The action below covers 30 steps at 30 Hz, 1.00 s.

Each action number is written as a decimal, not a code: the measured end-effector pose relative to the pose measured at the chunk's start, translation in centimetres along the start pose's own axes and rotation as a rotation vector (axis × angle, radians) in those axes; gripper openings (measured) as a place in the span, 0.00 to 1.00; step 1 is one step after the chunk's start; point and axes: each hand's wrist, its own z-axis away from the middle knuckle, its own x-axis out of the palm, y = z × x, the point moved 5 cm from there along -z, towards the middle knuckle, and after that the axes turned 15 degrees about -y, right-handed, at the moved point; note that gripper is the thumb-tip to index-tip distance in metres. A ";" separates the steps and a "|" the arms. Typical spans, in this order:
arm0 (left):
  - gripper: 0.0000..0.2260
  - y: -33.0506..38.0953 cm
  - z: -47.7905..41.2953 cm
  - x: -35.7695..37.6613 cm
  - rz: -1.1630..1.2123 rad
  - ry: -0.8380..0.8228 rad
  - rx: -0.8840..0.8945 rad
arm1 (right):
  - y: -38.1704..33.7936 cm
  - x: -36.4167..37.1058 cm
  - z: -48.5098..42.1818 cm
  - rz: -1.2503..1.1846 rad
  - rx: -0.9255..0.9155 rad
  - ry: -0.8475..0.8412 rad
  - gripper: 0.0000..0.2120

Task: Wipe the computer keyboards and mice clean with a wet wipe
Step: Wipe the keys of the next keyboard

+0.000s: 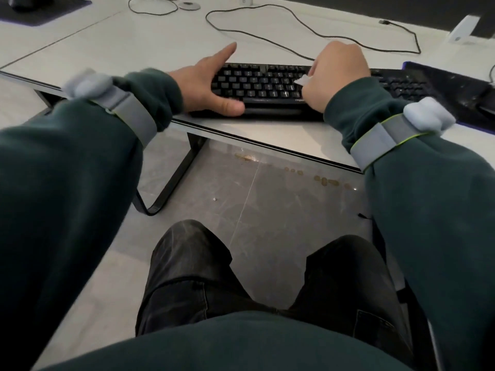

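**Keyboard under the wipe, one hand bracing its end**

Keyboard (267,87), black, lies along the near edge of a white desk (120,49), close to the person's lap. The right hand (338,76) sits over the middle-right of the keys, fingers curled down and clamped on a white wet wipe (301,81); only a small corner of the wipe pokes out on the hand's left side, down on the key rows. The left hand (206,84) is spread across the keyboard's left end, thumb lying along the front edge, forefinger straight and pointing past the back edge onto the desk. The hands are apart, with a stretch of bare keys between them.

Both arms wear dark green sleeves with a grey strap (131,113) around each wrist. To the right, touching or just beside the keyboard, lies a dark mouse pad (450,89); a dark object at its right edge is cut off and cannot be identified. A thin black cable (294,25) loops over the desk behind the keyboard. Another dark pad (40,12) sits at the far left corner. Below the desk, dark trousers (187,263) and a grey tiled floor (241,196).
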 end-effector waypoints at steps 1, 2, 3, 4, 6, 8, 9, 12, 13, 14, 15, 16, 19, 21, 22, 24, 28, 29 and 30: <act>0.63 0.0 0.1 0.0 -0.093 -0.058 -0.031 | 0.3 -0.2 -0.1 -0.006 0.012 0.008 0.14; 0.64 0.1 0.0 -0.2 -0.173 -0.081 -0.064 | 0.2 -0.4 -0.1 -0.012 -0.004 0.011 0.14; 0.65 0.2 0.0 -0.3 -0.220 -0.078 -0.090 | -0.2 -0.3 0.0 -0.019 -0.051 0.001 0.13; 0.64 0.4 -0.1 -0.5 -0.235 -0.067 -0.100 | -1.1 -0.2 0.3 -0.018 -0.117 -0.024 0.12; 0.63 0.6 -0.1 -0.9 -0.215 -0.043 -0.102 | -2.4 0.1 1.0 0.036 -0.232 -0.080 0.10; 0.61 0.4 0.3 -1.1 -0.188 -0.043 -0.096 | -2.6 -0.2 1.4 0.106 -0.271 -0.096 0.10; 0.60 0.0 0.4 -1.3 -0.180 -0.048 -0.098 | -2.1 -0.6 1.4 0.123 -0.258 -0.090 0.10; 0.58 0.1 0.8 -1.6 -0.189 -0.051 -0.099 | -0.9 -1.2 1.5 0.100 -0.210 -0.081 0.11; 0.57 0.2 0.8 -1.7 -0.200 -0.037 -0.097 | -1.5 -1.0 1.6 0.069 -0.238 -0.085 0.10; 0.56 0.5 0.7 -1.8 -0.207 -0.019 -0.088 | -2.3 -0.6 1.8 0.048 -0.278 -0.091 0.10; 0.55 0.8 0.7 -1.9 -0.214 -0.003 -0.075 | -3.3 -0.3 2.0 0.036 -0.316 -0.103 0.10; 0.54 0.8 0.6 -2.0 -0.217 0.011 -0.064 | -4.1 0.1 2.1 0.040 -0.342 -0.112 0.10; 0.51 0.2 0.5 -2.0 -0.268 0.045 -0.055 | -3.9 0.4 1.7 0.105 -0.306 -0.097 0.11; 0.49 -0.5 0.3 -1.9 -0.311 0.079 -0.073 | -2.7 0.1 1.1 0.102 -0.249 -0.077 0.12; 0.47 -0.8 0.1 -1.9 -0.314 0.099 -0.078 | -2.3 0.0 0.9 0.100 -0.230 -0.074 0.12; 0.42 -0.8 -0.3 -1.8 -0.317 0.159 -0.068 | -2.5 0.0 0.4 0.075 -0.238 -0.077 0.12; 0.37 -0.6 -0.8 -1.8 -0.253 0.275 -0.096 | -2.9 0.7 0.5 0.034 -0.288 -0.089 0.14; 0.36 -0.5 -0.7 -1.6 -0.228 0.300 -0.101 | -2.8 0.7 0.8 0.037 -0.303 -0.060 0.15; 0.36 -0.2 -0.7 -1.4 -0.203 0.319 -0.098 | -2.7 0.7 1.1 0.037 -0.318 -0.033 0.16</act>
